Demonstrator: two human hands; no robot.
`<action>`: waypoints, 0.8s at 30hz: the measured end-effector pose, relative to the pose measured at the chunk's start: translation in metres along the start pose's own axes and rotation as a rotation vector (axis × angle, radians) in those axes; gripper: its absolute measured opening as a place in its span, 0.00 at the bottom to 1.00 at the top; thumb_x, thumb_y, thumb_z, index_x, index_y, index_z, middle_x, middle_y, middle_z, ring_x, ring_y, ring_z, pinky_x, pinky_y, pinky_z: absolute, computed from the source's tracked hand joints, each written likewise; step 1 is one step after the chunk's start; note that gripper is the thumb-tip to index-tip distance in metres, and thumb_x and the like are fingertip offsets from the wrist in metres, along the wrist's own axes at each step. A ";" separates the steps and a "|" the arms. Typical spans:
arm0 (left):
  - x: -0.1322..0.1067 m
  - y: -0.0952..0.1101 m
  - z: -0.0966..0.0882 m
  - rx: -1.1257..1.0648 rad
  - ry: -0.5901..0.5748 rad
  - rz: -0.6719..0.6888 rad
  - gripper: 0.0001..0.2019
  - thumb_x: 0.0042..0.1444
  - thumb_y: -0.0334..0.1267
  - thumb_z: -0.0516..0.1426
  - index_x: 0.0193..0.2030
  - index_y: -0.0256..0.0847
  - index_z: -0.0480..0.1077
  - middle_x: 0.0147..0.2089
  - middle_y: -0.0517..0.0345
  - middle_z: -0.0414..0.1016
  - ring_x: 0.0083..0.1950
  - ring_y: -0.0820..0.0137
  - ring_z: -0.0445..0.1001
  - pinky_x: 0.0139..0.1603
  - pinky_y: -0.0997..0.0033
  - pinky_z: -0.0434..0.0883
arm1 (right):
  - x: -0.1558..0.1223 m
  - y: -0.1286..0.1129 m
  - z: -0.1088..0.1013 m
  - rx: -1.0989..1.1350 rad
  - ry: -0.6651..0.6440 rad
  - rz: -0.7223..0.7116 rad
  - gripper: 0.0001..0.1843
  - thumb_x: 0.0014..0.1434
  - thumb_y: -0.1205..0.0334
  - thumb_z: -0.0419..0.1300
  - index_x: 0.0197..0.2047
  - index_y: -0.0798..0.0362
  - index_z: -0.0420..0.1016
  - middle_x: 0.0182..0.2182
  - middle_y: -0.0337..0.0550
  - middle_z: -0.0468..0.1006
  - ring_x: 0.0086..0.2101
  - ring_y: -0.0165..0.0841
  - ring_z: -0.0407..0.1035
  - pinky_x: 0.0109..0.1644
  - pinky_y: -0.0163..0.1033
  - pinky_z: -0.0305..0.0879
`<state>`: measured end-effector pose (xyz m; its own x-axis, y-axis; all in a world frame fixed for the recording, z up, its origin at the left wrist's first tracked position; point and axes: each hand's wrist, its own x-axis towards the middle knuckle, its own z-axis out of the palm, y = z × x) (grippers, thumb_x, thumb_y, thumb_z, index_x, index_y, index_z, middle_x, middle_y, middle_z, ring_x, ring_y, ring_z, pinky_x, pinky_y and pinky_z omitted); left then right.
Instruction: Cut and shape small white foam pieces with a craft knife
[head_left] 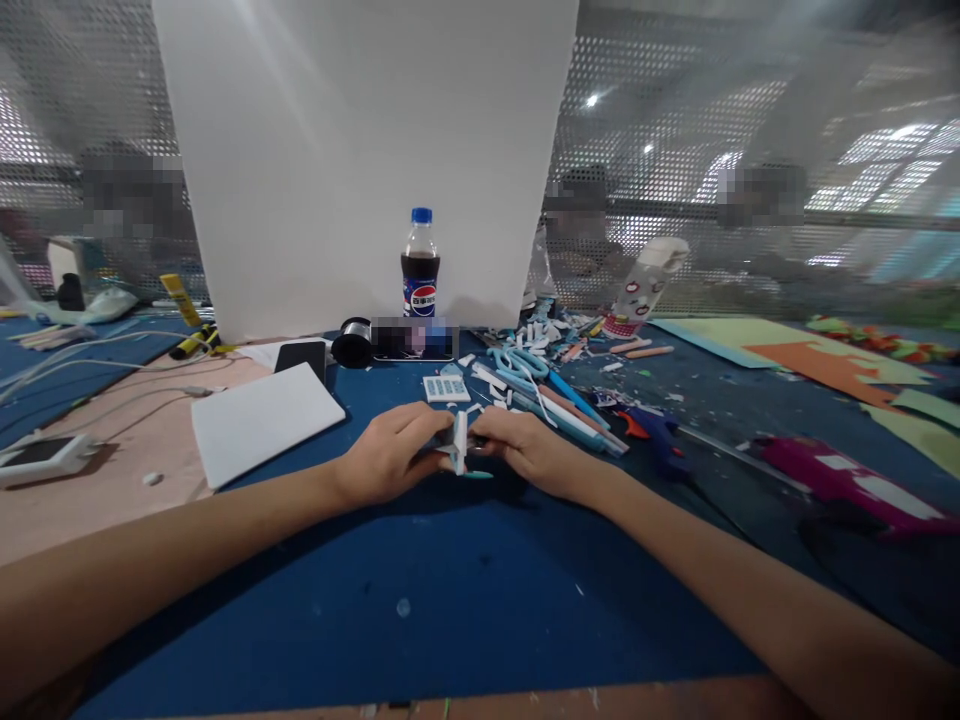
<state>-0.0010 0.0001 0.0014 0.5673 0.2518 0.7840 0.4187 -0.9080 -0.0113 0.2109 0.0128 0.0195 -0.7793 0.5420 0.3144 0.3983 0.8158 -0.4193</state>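
Note:
My left hand is closed on a small white board piece, held on edge between thumb and fingers above the blue mat. Close against its other side is my right hand, fingers curled together. Something small and dark shows at those fingertips, too hidden to name. Just below the piece, a thin green object is partly visible. Beyond my hands lies a little white panel with a grid of blue-grey cutouts.
Light-blue scissors, pens and white scraps clutter the right. Further over are a blue glue gun and a magenta tool. A cola bottle stands behind. White sheets lie left, near cables.

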 end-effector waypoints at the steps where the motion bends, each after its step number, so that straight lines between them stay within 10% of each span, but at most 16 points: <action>1: 0.000 0.001 0.000 -0.008 -0.001 -0.001 0.14 0.62 0.44 0.46 0.41 0.33 0.62 0.32 0.52 0.71 0.32 0.70 0.69 0.32 0.71 0.70 | 0.000 -0.001 0.000 0.000 -0.002 -0.006 0.08 0.59 0.69 0.45 0.34 0.54 0.64 0.29 0.42 0.66 0.30 0.31 0.59 0.35 0.35 0.56; 11: -0.001 -0.004 0.002 -0.033 0.084 -0.268 0.16 0.61 0.48 0.45 0.38 0.36 0.63 0.30 0.55 0.71 0.30 0.71 0.71 0.29 0.73 0.68 | -0.007 0.017 -0.014 -0.022 0.049 0.039 0.09 0.62 0.65 0.43 0.33 0.53 0.62 0.29 0.42 0.66 0.31 0.31 0.59 0.36 0.37 0.55; 24: 0.001 -0.007 0.011 0.033 -0.208 -0.324 0.08 0.53 0.34 0.58 0.38 0.36 0.64 0.31 0.57 0.71 0.31 0.70 0.71 0.30 0.73 0.68 | 0.002 -0.023 -0.015 0.330 0.139 0.421 0.15 0.57 0.53 0.53 0.38 0.57 0.70 0.17 0.32 0.52 0.18 0.24 0.47 0.22 0.34 0.43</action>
<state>0.0042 0.0107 -0.0045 0.5320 0.5899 0.6074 0.6206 -0.7597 0.1942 0.2076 -0.0020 0.0426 -0.5051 0.8477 0.1622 0.4717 0.4285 -0.7706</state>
